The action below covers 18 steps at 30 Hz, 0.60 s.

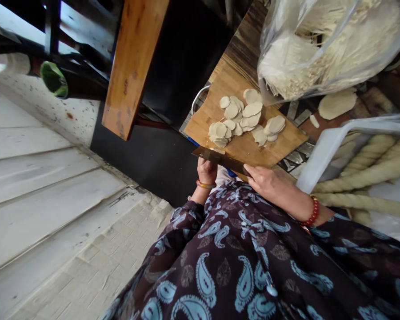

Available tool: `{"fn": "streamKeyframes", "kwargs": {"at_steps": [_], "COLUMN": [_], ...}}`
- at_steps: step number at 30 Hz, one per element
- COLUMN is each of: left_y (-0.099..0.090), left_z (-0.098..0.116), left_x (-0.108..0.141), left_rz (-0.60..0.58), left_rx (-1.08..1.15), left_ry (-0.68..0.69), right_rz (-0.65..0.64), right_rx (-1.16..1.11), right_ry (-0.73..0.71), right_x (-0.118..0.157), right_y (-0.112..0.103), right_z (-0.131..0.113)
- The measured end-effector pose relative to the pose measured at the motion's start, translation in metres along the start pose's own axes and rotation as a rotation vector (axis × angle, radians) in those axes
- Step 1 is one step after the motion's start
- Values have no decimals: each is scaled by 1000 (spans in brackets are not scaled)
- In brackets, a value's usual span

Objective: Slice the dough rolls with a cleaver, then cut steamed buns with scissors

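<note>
A cleaver (220,159) lies across the near edge of a wooden cutting board (270,154). My right hand (265,178) is closed around its handle. At the blade's other end is my left hand (206,169), its fingers curled and partly hidden behind the blade; what they hold, if anything, cannot be made out. On the board beyond the blade lie several thin pale round slices (235,111) in overlapping piles. One more slice (218,151) rests right beside the blade.
A clear plastic bag of pale noodle-like strands (306,58) stands at the upper right. Below it, a white bin (316,155) holds long pale twisted rolls (363,178). A large flat pale piece (337,104) lies between them. A wooden bench (130,66) is at upper left.
</note>
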State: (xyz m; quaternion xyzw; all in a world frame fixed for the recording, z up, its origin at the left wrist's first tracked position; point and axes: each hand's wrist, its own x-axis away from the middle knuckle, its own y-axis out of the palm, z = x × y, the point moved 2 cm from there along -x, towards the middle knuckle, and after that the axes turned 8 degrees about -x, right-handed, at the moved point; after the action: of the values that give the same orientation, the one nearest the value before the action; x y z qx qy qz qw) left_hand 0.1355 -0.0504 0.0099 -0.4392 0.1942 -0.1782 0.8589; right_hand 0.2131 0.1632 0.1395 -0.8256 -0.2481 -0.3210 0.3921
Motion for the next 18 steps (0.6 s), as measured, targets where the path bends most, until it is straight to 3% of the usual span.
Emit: {"fn": "streamKeyframes", "kwargs": {"at_steps": [18], "left_y": [-1], "left_z": [-3], "left_x": [1], "left_rz": [-81], "left_rx": [2], "left_ry": [-75], "right_rz": [-73], "right_rx": [24], "right_ry": [57], "right_x": [-7], "right_y": [4], "right_z": [-9]}}
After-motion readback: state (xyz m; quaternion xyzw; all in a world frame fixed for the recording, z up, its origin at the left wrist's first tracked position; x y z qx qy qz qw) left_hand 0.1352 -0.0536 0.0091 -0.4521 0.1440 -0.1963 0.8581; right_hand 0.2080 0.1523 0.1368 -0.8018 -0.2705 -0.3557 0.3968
